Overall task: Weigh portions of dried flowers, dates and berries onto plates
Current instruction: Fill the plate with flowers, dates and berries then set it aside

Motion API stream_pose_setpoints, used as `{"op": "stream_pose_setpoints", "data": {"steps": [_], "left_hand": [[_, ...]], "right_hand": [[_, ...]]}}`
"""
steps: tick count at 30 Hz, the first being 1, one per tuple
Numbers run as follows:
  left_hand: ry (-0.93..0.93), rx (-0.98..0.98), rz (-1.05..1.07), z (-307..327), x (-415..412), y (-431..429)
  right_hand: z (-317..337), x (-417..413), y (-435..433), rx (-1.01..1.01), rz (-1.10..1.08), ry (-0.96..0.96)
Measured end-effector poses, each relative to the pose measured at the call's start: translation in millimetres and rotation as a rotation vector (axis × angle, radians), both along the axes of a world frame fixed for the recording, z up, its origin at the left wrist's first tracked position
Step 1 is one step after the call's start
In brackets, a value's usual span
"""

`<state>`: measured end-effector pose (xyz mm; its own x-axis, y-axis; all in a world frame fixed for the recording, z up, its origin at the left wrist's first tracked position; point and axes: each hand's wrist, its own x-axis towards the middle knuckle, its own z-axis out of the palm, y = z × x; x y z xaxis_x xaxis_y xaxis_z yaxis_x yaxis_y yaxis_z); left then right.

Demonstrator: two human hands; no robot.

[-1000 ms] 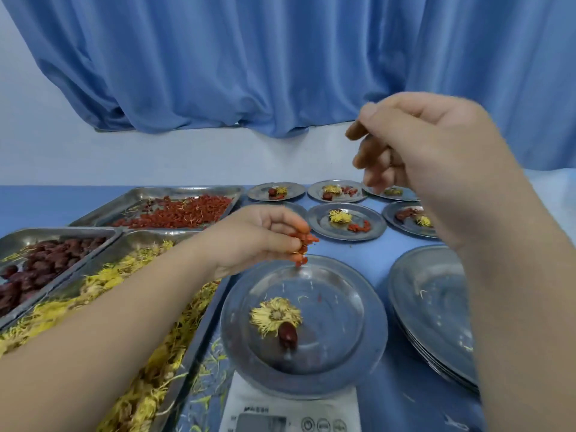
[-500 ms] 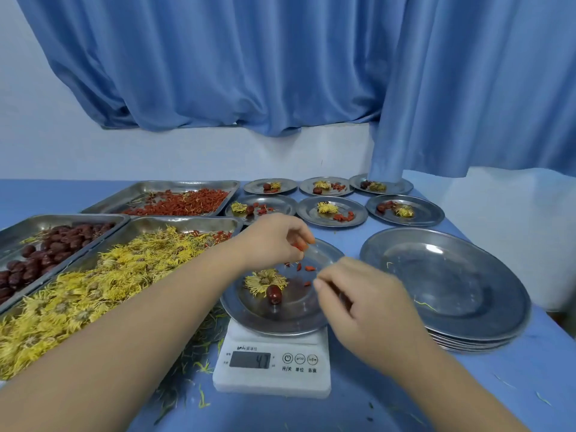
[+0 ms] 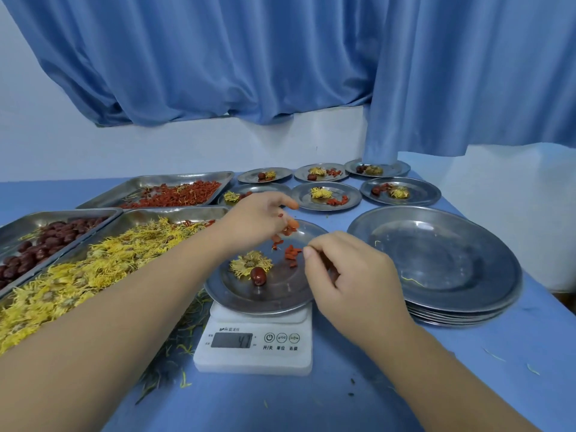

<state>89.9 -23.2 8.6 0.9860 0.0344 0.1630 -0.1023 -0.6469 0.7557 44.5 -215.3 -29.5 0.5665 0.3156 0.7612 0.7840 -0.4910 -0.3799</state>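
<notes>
More small red dried berries (image 3: 292, 253) now dot the round steel plate (image 3: 237, 296); your left hand (image 3: 258, 218) pinches others, right hand (image 3: 352, 275) curled, hold unclear. Featherlight: pinch by fingertips.

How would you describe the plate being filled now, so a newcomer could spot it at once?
Find the white scale near the front of the blue table. The plate sits on top of it, holding a yellow flower, a date and red berries. Unlike the filled plates behind and the empty stack beside it, it alone rests on the scale.
</notes>
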Motion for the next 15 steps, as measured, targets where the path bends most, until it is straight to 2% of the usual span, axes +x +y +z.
{"op": "stream_pose_setpoints", "data": {"steps": [5, 10, 15], "left_hand": [[-0.038, 0.100, 0.032, 0.4, 1.4, 0.4], [-0.047, 0.117, 0.053, 5.9, 0.1, 3.7], [-0.035, -0.025, 0.077, 8.6, -7.3, 6.4]], "right_hand": [[-0.5, 6.7, -5.8, 0.021, 0.000, -0.003], [-1.3, 9.4, -6.1, 0.016, -0.014, 0.008], [-2.8, 8.8, -5.7, -0.016, 0.007, 0.026]]}}
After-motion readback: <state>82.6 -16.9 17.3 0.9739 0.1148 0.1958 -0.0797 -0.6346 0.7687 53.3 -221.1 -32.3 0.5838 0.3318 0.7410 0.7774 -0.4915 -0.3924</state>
